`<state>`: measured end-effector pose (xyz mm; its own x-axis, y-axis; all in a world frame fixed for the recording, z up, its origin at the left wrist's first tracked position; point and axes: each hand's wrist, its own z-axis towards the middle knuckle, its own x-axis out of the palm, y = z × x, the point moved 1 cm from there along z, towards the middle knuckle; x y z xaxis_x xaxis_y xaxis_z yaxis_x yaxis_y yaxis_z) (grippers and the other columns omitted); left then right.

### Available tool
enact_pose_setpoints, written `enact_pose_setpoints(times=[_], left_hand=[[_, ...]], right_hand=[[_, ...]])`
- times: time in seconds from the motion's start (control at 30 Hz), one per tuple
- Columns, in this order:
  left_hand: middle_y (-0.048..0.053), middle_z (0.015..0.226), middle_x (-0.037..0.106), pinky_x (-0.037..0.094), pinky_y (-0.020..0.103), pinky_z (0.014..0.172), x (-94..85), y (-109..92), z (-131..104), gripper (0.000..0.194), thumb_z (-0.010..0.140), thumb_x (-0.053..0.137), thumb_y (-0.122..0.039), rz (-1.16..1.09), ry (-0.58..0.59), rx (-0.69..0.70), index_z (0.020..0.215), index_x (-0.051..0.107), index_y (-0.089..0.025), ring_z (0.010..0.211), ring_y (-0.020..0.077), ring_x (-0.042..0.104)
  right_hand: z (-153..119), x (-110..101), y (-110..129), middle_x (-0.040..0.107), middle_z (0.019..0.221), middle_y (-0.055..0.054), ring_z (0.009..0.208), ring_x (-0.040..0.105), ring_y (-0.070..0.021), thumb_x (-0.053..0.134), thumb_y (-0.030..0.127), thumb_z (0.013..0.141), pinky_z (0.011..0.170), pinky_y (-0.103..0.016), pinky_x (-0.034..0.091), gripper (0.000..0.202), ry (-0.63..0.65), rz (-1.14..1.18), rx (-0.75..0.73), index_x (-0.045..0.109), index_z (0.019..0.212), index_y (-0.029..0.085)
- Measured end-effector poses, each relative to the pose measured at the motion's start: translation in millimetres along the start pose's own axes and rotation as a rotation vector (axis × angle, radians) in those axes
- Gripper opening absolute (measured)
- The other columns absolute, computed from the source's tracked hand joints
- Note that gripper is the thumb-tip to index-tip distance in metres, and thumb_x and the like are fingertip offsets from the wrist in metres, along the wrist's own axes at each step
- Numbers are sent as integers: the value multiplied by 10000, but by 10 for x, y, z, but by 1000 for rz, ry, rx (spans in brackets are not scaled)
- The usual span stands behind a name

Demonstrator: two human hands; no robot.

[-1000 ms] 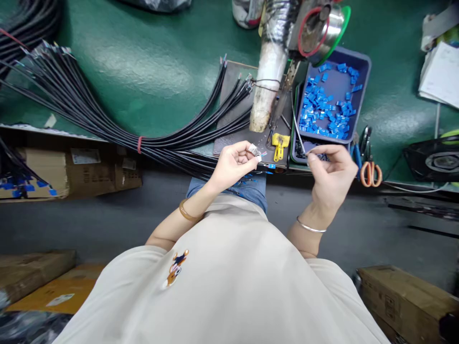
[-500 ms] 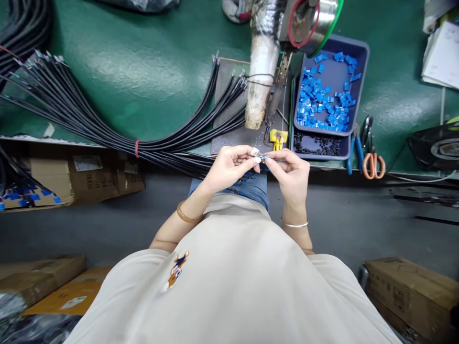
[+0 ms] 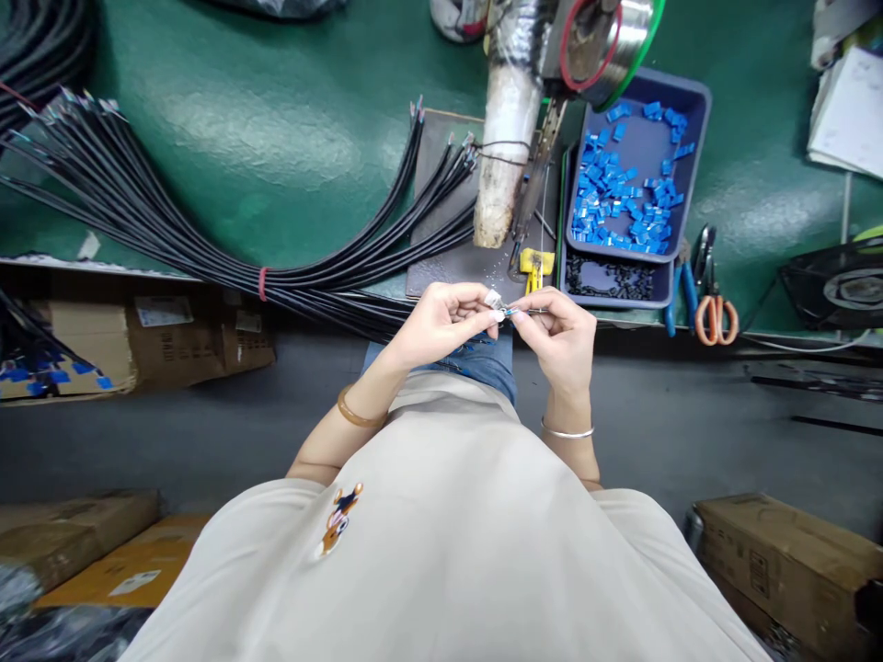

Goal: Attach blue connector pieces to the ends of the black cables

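Note:
My left hand (image 3: 445,322) is closed in a pinch, with white tape around a fingertip. Facing it, my right hand (image 3: 562,336) pinches from the other side, and the fingertips almost meet. Between them show thin bluish wires (image 3: 510,312), small and partly covered by the fingers. A bundle of black cables (image 3: 331,280), tied with a red band (image 3: 263,283), runs along the bench edge and passes behind my left hand. Just beyond the fingertips stands a yellow holder (image 3: 536,263) beneath the soldering station's wrapped white tube (image 3: 503,156).
Blue connectors fill part of a grey tray (image 3: 698,138), stacked over another tray (image 3: 666,292) of small black parts. Blue-handled pliers (image 3: 680,294) and orange-handled cutters (image 3: 717,317) lie right of it. A solder spool (image 3: 627,46) hangs above. Cardboard boxes (image 3: 186,336) sit below the bench.
Both hands stay nearly in place, still pinching. The fingertips and the wires between them have shifted slightly. The camera view has moved a little.

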<state>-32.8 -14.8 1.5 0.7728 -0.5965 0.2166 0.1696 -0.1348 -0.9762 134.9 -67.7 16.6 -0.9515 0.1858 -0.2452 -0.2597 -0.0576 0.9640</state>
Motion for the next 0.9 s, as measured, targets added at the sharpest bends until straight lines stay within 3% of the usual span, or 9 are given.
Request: enact_pose_setpoints(times=[0.2,0.33,0.4,0.5,0.57,0.63,0.77,0.9], left_hand=[[22,674,689,467,142,561,11,2,-10,220,744,802,-276,2,-5,12,807,671,-111,592,58,608],[14,673,678,449,133,520,26,10,-14,238,751,797,-298,-19,-64,45,792,644,-120,552,43,583],[3,661,668,399,129,440,27,16,-15,265,776,772,-341,-63,-100,34,796,614,-129,465,20,518],[-15,620,648,320,138,350,24,29,-12,327,789,746,-416,-136,-130,-5,794,565,-144,364,5,434],[-21,607,644,311,143,337,21,41,-9,348,775,755,-430,-173,-145,-26,796,548,-151,351,12,441],[-24,607,654,301,150,331,13,53,-8,350,762,768,-420,-209,-166,-49,833,545,-160,342,19,442],[-7,631,679,268,169,349,-27,66,4,314,772,763,-389,-258,-128,-103,922,605,-162,351,16,406],[10,621,643,228,190,382,-78,51,54,252,782,750,-367,-269,-27,-135,760,667,-130,406,13,378]], right_hand=[[41,9,-105,610,743,11,584,480,-66,724,356,784,466,-201,327,161,76,144,106,677,772,203],[40,89,-147,592,715,29,544,468,-57,720,381,790,480,-199,368,195,79,258,117,648,778,201],[22,135,-124,595,729,33,530,444,-49,690,322,825,483,-202,354,133,4,158,13,644,777,206],[-14,194,-76,634,774,17,594,512,-68,651,215,849,533,-220,393,57,-126,-152,-258,664,793,217],[-37,221,-70,663,800,-1,661,579,-94,640,183,849,586,-237,445,67,-153,-331,-397,685,824,225],[-54,230,-87,682,819,-13,666,598,-102,635,185,854,609,-248,472,86,-140,-439,-435,706,848,235],[-71,185,-100,682,846,-21,603,544,-95,639,260,873,556,-262,447,96,-150,-396,-297,733,888,250],[-44,82,-61,675,908,-27,786,625,-128,661,296,865,647,-268,498,101,-234,-100,-111,729,916,240]])
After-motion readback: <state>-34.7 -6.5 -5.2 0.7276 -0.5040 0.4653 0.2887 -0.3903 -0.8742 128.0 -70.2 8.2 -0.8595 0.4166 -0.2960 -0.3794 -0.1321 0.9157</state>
